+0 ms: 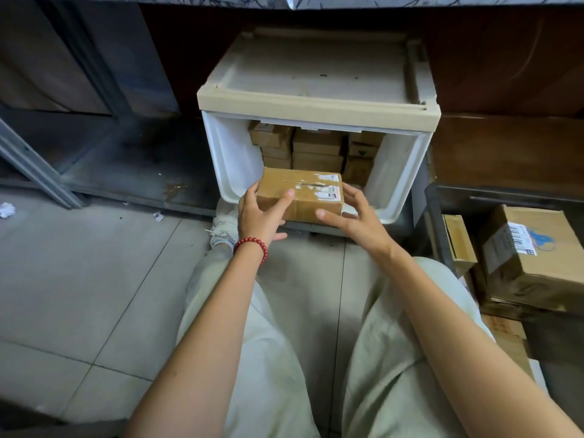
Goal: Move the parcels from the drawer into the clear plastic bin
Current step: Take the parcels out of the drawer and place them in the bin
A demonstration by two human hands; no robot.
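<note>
A brown cardboard parcel (300, 192) with white labels on its top sits over the front edge of the pulled-out white drawer (232, 156). My left hand (260, 213), with a red bead bracelet on the wrist, grips the parcel's left end. My right hand (354, 218) is at its right end, fingers spread and touching the side. Several more brown parcels (317, 150) are stacked at the back of the drawer. The beige-topped drawer unit (316, 102) stands over them. I cannot make out a clear plastic bin in this view.
A dark crate (505, 197) at the right holds a large labelled cardboard box (531, 257) and a smaller box (459, 240). Grey metal shelving (38, 172) stands at the left. My knees in pale trousers fill the foreground on a tiled floor (79, 279).
</note>
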